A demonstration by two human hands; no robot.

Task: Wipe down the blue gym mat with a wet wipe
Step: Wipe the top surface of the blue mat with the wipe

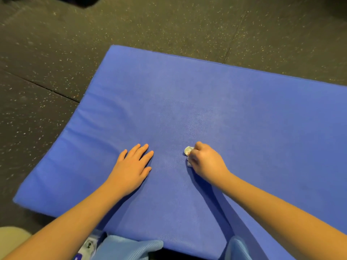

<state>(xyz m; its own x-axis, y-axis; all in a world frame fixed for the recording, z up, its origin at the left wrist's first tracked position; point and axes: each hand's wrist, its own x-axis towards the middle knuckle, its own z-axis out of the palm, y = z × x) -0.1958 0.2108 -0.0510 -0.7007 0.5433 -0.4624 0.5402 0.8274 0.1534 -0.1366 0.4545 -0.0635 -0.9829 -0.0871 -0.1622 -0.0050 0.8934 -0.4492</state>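
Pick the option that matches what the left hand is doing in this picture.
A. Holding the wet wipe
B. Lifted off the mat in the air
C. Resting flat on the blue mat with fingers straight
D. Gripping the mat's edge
C: the left hand lies palm-down on the blue gym mat with fingers extended, while the right hand holds the crumpled wet wipe against the mat.

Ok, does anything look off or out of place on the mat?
Nothing spilled or torn. The wet wipe is crumpled into a small wad in the right hand, so little of it meets the blue gym mat, and the mat's cover wrinkles softly along its left edge.
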